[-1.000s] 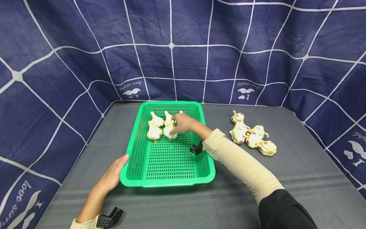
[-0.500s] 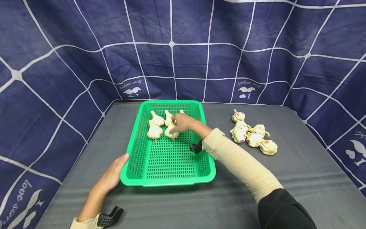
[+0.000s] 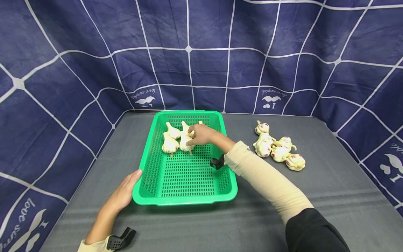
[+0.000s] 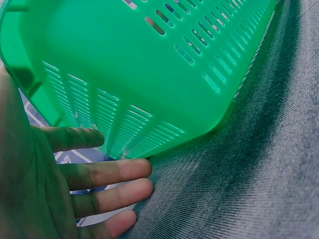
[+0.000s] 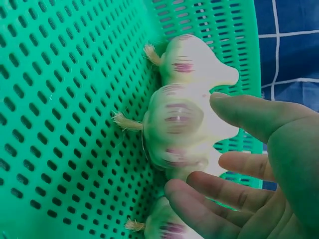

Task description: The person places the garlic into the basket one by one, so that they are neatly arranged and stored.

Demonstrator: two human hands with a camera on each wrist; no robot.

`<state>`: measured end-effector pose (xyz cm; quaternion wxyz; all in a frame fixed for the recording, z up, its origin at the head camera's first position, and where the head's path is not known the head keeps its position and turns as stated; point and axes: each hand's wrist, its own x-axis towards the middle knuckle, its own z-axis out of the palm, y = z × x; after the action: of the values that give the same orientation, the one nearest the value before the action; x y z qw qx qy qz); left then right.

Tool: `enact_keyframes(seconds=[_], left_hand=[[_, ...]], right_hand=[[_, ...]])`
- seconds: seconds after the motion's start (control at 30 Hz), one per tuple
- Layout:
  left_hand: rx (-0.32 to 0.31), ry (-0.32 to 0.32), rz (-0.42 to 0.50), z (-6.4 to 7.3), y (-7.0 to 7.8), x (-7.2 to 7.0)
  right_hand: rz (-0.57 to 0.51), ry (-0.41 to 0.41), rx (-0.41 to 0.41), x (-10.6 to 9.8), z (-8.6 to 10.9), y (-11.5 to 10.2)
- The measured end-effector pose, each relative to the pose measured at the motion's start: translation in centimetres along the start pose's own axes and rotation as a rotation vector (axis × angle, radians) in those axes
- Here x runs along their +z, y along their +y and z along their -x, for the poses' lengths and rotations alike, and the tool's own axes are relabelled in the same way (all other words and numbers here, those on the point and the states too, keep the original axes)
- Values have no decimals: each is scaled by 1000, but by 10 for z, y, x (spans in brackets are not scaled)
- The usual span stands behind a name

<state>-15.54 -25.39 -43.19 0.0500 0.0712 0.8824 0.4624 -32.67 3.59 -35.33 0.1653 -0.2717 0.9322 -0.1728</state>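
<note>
A green perforated plastic basket (image 3: 185, 201) holds several garlic bulbs toward its far end. My left hand (image 3: 127, 189) rests against its left side; in the left wrist view the fingers (image 4: 112, 172) are extended alongside the outer wall. Inside the basket my right hand (image 3: 203, 135) is over the bulbs. In the right wrist view its thumb touches or nearly touches the middle garlic bulb (image 5: 174, 117), with the other fingers spread loosely on the opposite side. Another garlic bulb (image 5: 187, 59) lies beside it, and a further bulb (image 5: 169, 224) is partly behind the fingers.
To the right of the basket, several more garlic bulbs (image 3: 279, 153) lie in a cluster on the grey cloth-covered table (image 3: 327, 182). A dark blue curtain (image 3: 207, 66) with white lines stands behind and along the sides. Each wrist wears a black camera (image 3: 121, 239).
The garlic bulb under my right hand has shifted slightly left, up against the front-left bulb. The right hand stays nearly in place over it. My left hand has not moved.
</note>
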Motion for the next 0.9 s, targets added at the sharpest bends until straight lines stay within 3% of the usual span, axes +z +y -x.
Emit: enact_keyframes(seconds=[0.27, 0.5, 0.73, 0.9], left_hand=[[-7, 8, -1, 1, -1, 1], [-28, 14, 0, 2, 0, 2], [-45, 8, -3, 1, 1, 1], [-23, 9, -3, 0, 2, 1]], right_hand=[[-58, 53, -60, -17, 16, 5], [-98, 88, -49, -31, 35, 10], [-127, 118, -51, -37, 54, 23], [-127, 166, -72, -38, 65, 34]])
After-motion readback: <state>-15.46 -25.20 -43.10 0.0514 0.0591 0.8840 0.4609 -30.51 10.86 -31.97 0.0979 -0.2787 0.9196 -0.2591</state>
